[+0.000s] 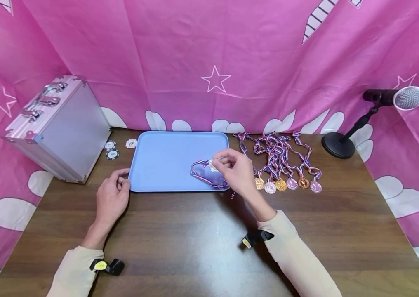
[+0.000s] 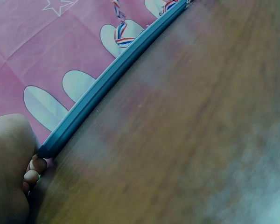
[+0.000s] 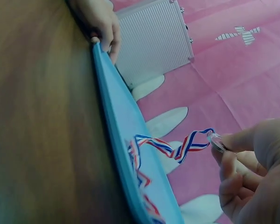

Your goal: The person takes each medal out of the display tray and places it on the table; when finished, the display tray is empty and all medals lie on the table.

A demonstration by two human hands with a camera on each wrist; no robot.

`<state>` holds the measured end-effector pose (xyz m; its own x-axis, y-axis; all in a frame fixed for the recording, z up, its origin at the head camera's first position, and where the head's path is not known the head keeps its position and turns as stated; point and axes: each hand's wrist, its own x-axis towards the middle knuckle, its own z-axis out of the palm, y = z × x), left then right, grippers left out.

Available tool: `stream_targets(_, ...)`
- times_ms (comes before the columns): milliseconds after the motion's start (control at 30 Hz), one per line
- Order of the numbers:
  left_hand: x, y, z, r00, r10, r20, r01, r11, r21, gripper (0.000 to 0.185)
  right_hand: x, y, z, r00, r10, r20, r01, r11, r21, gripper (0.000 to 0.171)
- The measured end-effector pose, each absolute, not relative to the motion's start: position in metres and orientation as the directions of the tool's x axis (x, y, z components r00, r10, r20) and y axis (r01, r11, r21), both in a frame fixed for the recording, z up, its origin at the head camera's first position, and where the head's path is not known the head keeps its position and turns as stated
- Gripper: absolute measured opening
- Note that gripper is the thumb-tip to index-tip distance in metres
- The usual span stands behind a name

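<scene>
A silver medal (image 1: 212, 166) is pinched between the thumb and fingers of my right hand (image 1: 237, 170), above the right part of a blue tray (image 1: 165, 161). Its red, white and blue ribbon (image 3: 172, 150) hangs from the medal down to the tray, and part of it trails over the front right edge. At the opposite end, my left hand (image 1: 113, 193) holds the tray's front left corner, its fingers curled at the rim. The right wrist view shows this left hand (image 3: 100, 23) against the corner.
Several gold, silver and bronze-toned medals (image 1: 281, 185) lie right of the tray, ribbons (image 1: 276, 152) bunched behind them. A microphone (image 1: 398, 98) on a round-based stand (image 1: 338, 145) is at the back right. Left stand a silver case (image 1: 64, 128) and poker chips (image 1: 112, 154).
</scene>
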<state>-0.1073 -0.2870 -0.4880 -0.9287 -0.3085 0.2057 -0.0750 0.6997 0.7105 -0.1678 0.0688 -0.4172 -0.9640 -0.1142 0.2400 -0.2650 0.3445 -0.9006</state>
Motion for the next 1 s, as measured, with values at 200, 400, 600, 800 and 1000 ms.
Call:
stream_targets(200, -0.108, -0.286, -0.489, -0.932, -0.302, 0.200, -0.075, 0.700, 0.710, 0.036, -0.150, 0.099, -0.415, -0.985, -0.124, 0.118, -0.146, 0.240, -0.960, 0.011)
stream_targets(400, -0.108, -0.286, -0.488, -0.933, -0.302, 0.195, -0.079, 0.702, 0.708, 0.037, -0.132, 0.131, -0.389, -0.977, -0.158, 0.144, -0.166, 0.133, -0.977, 0.023)
stream_targets(600, -0.108, -0.285, -0.488, -0.935, -0.298, 0.190, -0.081, 0.704, 0.706, 0.036, -0.105, 0.169, -0.346, -0.959, -0.116, 0.258, -0.269, 0.101, -0.958, 0.019)
stream_targets(800, -0.109, -0.285, -0.487, -0.936, -0.299, 0.187, -0.086, 0.707, 0.702, 0.037, -0.080, 0.202, -0.303, -0.929, -0.005, 0.371, -0.370, -0.072, -0.926, 0.021)
stream_targets(1000, -0.108, -0.286, -0.488, -0.938, -0.294, 0.185, -0.083, 0.708, 0.702, 0.037, -0.106, 0.227, -0.285, -0.895, 0.153, 0.419, -0.445, -0.256, -0.858, 0.020)
